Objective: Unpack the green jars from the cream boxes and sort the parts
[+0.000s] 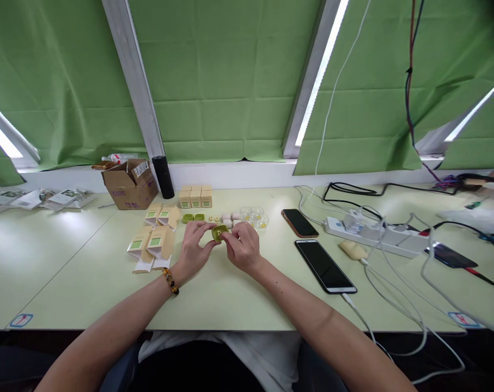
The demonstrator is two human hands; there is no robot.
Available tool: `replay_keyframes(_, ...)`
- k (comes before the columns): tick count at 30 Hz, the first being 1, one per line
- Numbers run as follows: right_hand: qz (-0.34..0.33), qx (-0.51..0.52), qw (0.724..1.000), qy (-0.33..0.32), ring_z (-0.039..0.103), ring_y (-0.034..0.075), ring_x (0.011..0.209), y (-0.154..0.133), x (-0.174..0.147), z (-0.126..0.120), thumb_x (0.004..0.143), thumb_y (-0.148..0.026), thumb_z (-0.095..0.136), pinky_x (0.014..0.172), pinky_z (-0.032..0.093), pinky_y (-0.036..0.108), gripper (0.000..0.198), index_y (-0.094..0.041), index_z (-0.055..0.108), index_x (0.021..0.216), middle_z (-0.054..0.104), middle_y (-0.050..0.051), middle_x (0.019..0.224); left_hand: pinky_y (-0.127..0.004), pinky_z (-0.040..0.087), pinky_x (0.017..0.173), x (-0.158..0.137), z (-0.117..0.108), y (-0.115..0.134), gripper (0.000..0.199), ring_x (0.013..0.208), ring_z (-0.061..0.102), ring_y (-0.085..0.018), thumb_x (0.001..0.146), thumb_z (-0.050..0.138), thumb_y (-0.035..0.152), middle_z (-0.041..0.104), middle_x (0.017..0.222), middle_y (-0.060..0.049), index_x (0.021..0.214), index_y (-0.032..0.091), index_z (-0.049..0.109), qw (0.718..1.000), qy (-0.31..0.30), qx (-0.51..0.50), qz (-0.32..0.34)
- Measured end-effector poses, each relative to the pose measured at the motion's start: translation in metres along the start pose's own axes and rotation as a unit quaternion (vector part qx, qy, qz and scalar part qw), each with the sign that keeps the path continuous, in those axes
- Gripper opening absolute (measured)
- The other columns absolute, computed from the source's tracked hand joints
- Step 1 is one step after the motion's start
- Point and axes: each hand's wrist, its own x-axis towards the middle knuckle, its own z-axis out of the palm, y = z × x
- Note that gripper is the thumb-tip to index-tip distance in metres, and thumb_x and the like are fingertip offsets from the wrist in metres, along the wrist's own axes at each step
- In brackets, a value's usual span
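Note:
A small green square dish (pixel 218 231) is pinched at its rim between the thumb and fingers of my left hand (pixel 193 251), tilted a little above the table. Small pale bits show inside it. My right hand (pixel 243 248) has closed fingertips at the dish's right side and inner edge; what they pinch, if anything, is hidden. Just behind are two more green dishes (pixel 193 218), tiny yellowish pieces (pixel 213 219) and several pale pinkish-white pieces (pixel 227 222). Clear plastic cups (pixel 251 211) with yellow bits stand to their right.
Open kraft boxes (pixel 160 239) stand at left, with closed small boxes (pixel 195 197) behind. A cardboard carton (pixel 130 185) and black cylinder (pixel 163 177) are by the wall. Two phones (pixel 325 267), a power strip (pixel 373 237) and tangled cables occupy the right side.

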Motion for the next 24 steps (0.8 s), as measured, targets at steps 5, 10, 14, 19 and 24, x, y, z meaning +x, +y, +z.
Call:
replay_keyframes(5, -0.002, -0.010, 1.000, -0.017, 0.043, 0.019, 0.075, 0.001, -0.002, 0.000, 0.098, -0.014, 0.058, 0.066, 0.036, 0.034, 0.019, -0.019, 0.071, 0.086, 0.043, 0.004, 0.077, -0.044, 0.055, 0.091, 0.000, 0.001, -0.001, 0.039, 0.106, 0.061, -0.026, 0.088, 0.081, 0.022, 0.068, 0.111, -0.007, 0.125, 0.027, 0.069, 1.000, 0.000, -0.004, -0.006)
replay_keyframes(10, -0.014, 0.007, 1.000, 0.003, 0.043, 0.019, 0.077, 0.002, -0.002, 0.001, 0.096, -0.010, 0.061, 0.067, 0.035, 0.034, 0.015, -0.018, 0.071, 0.086, 0.042, 0.003, 0.079, -0.044, 0.055, 0.091, -0.001, 0.000, -0.001, 0.039, 0.107, 0.061, -0.026, 0.088, 0.081, 0.022, 0.068, 0.112, -0.007, 0.124, 0.028, 0.070, 1.000, -0.003, -0.003, -0.018)
replay_keyframes(14, -0.014, 0.004, 1.000, -0.011, 0.042, 0.020, 0.078, 0.002, -0.003, 0.001, 0.096, -0.011, 0.062, 0.068, 0.034, 0.034, 0.015, -0.018, 0.071, 0.087, 0.040, 0.003, 0.080, -0.043, 0.055, 0.092, 0.000, 0.000, -0.001, 0.039, 0.107, 0.061, -0.026, 0.088, 0.081, 0.022, 0.068, 0.112, -0.007, 0.125, 0.028, 0.070, 1.000, -0.004, -0.004, -0.024)
replay_keyframes(19, -0.026, -0.011, 1.000, 0.009, 0.042, 0.019, 0.077, -0.001, -0.003, -0.001, 0.098, -0.013, 0.060, 0.066, 0.035, 0.034, 0.017, -0.019, 0.073, 0.088, 0.040, 0.003, 0.079, -0.044, 0.054, 0.095, 0.001, 0.000, -0.007, 0.037, 0.109, 0.061, -0.025, 0.090, 0.078, 0.023, 0.068, 0.113, -0.007, 0.126, 0.028, 0.069, 0.998, 0.001, 0.005, -0.056)
replay_keyframes(24, -0.003, 0.003, 1.000, -0.001, 0.041, 0.019, 0.075, -0.003, -0.004, -0.002, 0.099, -0.013, 0.059, 0.066, 0.036, 0.034, 0.020, -0.021, 0.074, 0.089, 0.039, 0.003, 0.078, -0.046, 0.052, 0.101, 0.004, -0.001, -0.017, 0.038, 0.113, 0.062, -0.026, 0.087, 0.080, 0.026, 0.068, 0.115, -0.007, 0.124, 0.028, 0.070, 0.994, 0.022, 0.011, -0.110)
